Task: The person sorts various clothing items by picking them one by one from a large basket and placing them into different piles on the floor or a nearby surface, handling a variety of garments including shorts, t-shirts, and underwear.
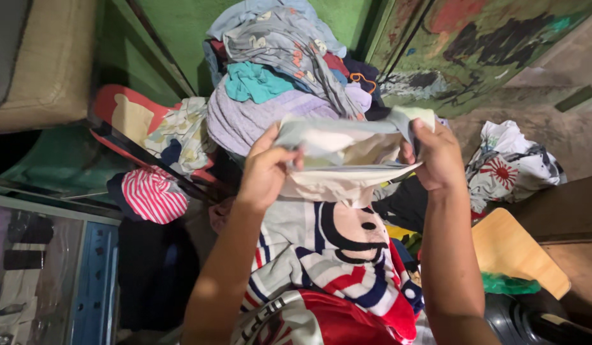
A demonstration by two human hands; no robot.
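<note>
Green painted walls close in behind a heap of mixed clothing (pixel 277 70), piled high against the corner; I see grey, teal, lilac and red pieces in it, tangled.

Head view, looking down over both forearms.

Left hand (pixel 265 171): clenched on the left edge of a pale grey-and-cream garment (pixel 344 156), thumb on the near side, fingers curled over the cloth.

Right hand (pixel 436 156): gripping the garment's right edge, fingers wrapped round a bunched corner.

Garment position: held up between the two hands, stretched loosely across, in front of the heap and above the clothes in the lap. Its lower edge sags in the middle. I cannot tell what kind of garment it is.

Below the hands: a striped grey, navy and red fabric with a cartoon face (pixel 334 255), lying spread under the forearms.

Left of the hands: a red-and-white striped item (pixel 154 195), and a floral cloth (pixel 181 131) draped near it.

Right side: a white printed garment (pixel 510 166) crumpled on the floor, well apart from the held piece. A wooden board (pixel 513 252) sits nearer, beside the right forearm.
</note>
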